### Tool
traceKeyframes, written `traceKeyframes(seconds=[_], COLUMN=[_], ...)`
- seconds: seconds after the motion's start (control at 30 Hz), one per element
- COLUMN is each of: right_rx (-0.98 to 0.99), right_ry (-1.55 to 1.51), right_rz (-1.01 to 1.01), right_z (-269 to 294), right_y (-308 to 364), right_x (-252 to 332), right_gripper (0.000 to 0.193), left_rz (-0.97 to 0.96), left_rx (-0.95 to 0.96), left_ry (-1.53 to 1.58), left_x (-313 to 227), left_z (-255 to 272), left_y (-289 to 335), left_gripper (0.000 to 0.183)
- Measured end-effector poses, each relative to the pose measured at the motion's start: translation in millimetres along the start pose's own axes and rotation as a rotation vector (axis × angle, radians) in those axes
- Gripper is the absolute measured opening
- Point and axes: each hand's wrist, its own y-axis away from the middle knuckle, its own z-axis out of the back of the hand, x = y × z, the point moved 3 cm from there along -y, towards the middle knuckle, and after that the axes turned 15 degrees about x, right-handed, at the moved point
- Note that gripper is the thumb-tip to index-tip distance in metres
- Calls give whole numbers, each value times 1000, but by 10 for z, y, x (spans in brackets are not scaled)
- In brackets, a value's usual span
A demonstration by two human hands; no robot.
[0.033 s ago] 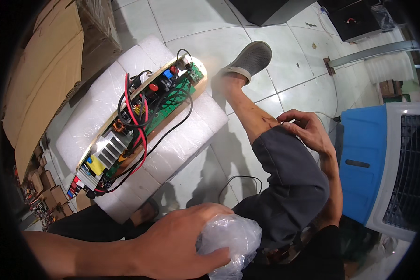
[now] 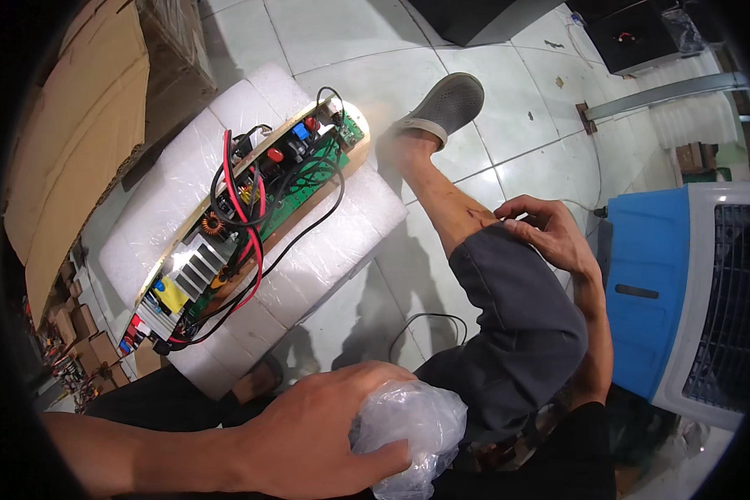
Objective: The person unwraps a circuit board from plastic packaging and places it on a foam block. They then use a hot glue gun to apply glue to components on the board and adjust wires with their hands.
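My left hand reaches in from the lower left and is closed around a crumpled clear plastic bag; whether anything is inside cannot be made out. My right hand rests at my bent leg, its thumb and bent fingers closed at the hem of the dark grey trouser leg, against the shin. Left of the leg, an open electronic unit with a green circuit board lies tilted on white foam blocks. Red and black cables loop over its coils and heat sink. Neither hand touches it.
A cardboard box with a raised flap stands at the left, near small loose parts. A blue and white cooler-like appliance stands at the right. My foot wears a grey clog on the tiled floor, where a thin black cable lies.
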Motion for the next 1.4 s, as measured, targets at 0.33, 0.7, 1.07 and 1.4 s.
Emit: traceKeyframes(seconds=[0.33,0.7,1.07,1.4], right_rx=[-7,119,259,-66], right_ry=[301,561,551,667], right_rz=[-77,-128,-115,-240], right_z=[17,183,22,197], right_y=[-87,-703,-918,-1489], right_x=[244,-193,-72,-573], right_gripper=[34,41,98,95], left_rz=[110,-32,-60,-119], left_rx=[-17,73,123,51], left_ry=[-369,-626,-662,-636], left_x=[179,354,535,644], left_z=[-3,-15,-52,-89], left_y=[65,174,242,230], left_gripper=[48,37,36,22])
